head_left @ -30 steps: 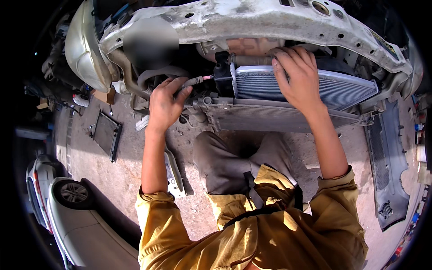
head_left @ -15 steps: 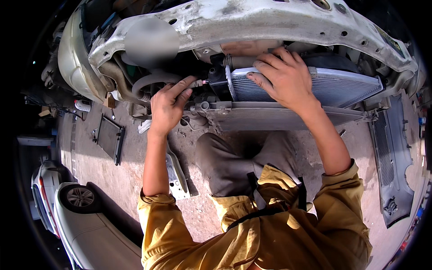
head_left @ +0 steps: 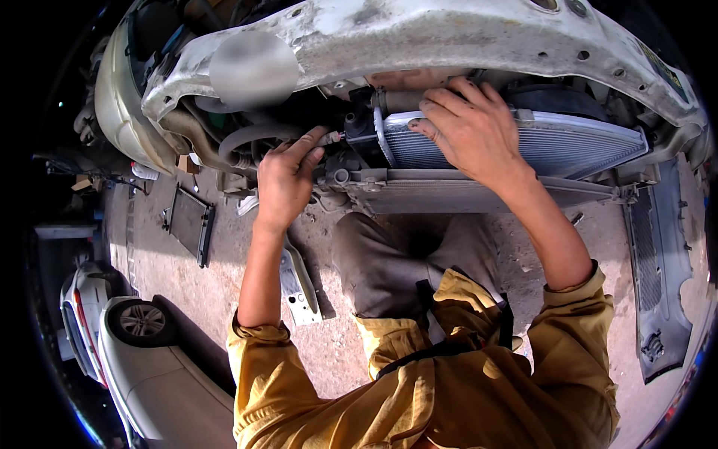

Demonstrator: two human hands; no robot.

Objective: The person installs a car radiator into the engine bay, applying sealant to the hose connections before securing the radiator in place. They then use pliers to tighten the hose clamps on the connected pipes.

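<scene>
The silver-finned radiator (head_left: 516,146) stands tilted under the car's front beam, its black end tank (head_left: 361,135) toward the left. My right hand (head_left: 479,135) lies over its top edge, fingers on the far side and thumb on the near side, gripping it. Beside the end tank, my left hand (head_left: 288,179) pinches a small grey connector (head_left: 329,138) whose tip points at the tank. Whether the tip touches the tank I cannot tell. A darker, flat condenser (head_left: 479,196) sits just in front of the radiator.
The pale, scuffed front beam (head_left: 419,41) crosses above my hands. A thick black hose (head_left: 254,135) curves behind my left hand. Another radiator (head_left: 188,224) lies on the ground at left, a bumper cover (head_left: 662,262) at right. A white car (head_left: 161,374) stands lower left.
The view has shifted slightly. Both hands keep their grips, and the left hand with the connector has hardly moved against the end tank.
</scene>
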